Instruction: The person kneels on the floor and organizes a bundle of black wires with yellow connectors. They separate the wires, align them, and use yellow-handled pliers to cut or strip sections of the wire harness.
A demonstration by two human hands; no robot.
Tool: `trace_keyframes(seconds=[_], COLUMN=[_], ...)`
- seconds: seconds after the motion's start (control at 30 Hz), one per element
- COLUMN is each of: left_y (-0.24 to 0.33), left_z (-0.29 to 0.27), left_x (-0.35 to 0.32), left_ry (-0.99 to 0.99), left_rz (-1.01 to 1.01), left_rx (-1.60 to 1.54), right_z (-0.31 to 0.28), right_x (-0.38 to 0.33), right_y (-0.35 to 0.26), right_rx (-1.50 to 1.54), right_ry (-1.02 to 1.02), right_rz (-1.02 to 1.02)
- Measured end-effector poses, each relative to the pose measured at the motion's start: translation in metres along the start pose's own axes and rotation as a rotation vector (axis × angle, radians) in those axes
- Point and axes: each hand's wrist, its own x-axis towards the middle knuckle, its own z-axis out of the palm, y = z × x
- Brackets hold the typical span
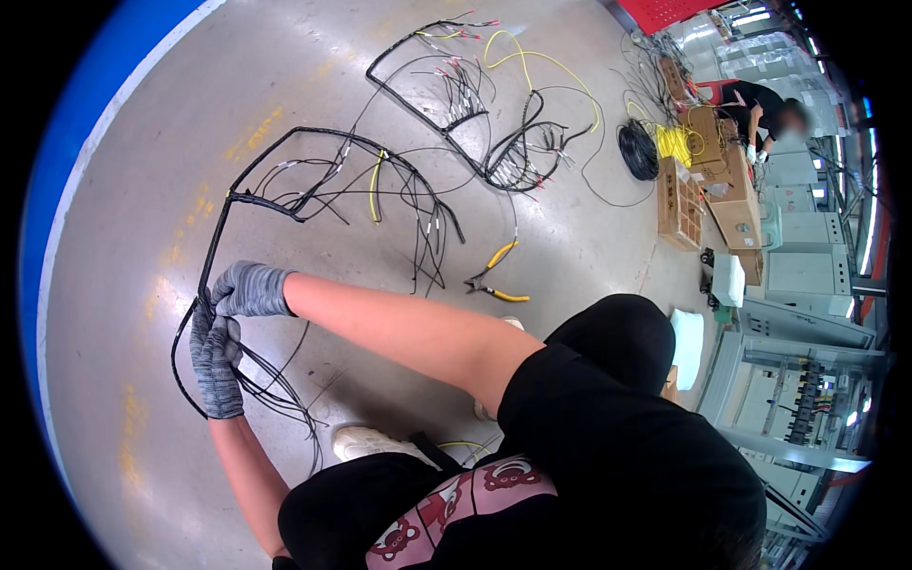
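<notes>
Both my hands wear grey knitted gloves and meet on a black wire harness (218,234) lying on the floor at the left. My left hand (215,369) is closed around the wire bundle where it branches, and loose black wires (275,385) trail out beside it toward my feet. Just above it, my right hand (251,289) pinches the same bundle, its fingertips close to the left hand's. Exactly what lies between the fingers is hidden. From my hands the wrapped trunk runs up, then bends right into several labelled wire ends.
A second black harness (408,109) with red-tipped ends lies farther off. Pliers (511,296) with yellow handles rest on the floor nearby. At right are a black wire coil (637,150), yellow wire (674,145), cardboard boxes (681,204), a bent-over co-worker (750,104) and metal cabinets (807,256).
</notes>
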Motion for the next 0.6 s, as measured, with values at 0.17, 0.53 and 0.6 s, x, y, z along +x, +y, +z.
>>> trace_keyframes(seconds=[0.17, 0.53, 0.6], left_y=[-0.013, -0.032, -0.047], left_z=[-0.015, -0.009, -0.017], left_x=[0.010, 0.015, 0.028], left_ry=[-0.016, 0.104, 0.071], left_rz=[-0.031, 0.109, 0.136], left_rx=[-0.013, 0.027, -0.031], right_z=[0.005, 0.011, -0.004], right_x=[0.003, 0.013, -0.001], right_y=[-0.001, 0.002, 0.001], right_rx=[0.354, 0.062, -0.285], right_ry=[-0.106, -0.020, 0.128], right_rz=[0.263, 0.191, 0.059])
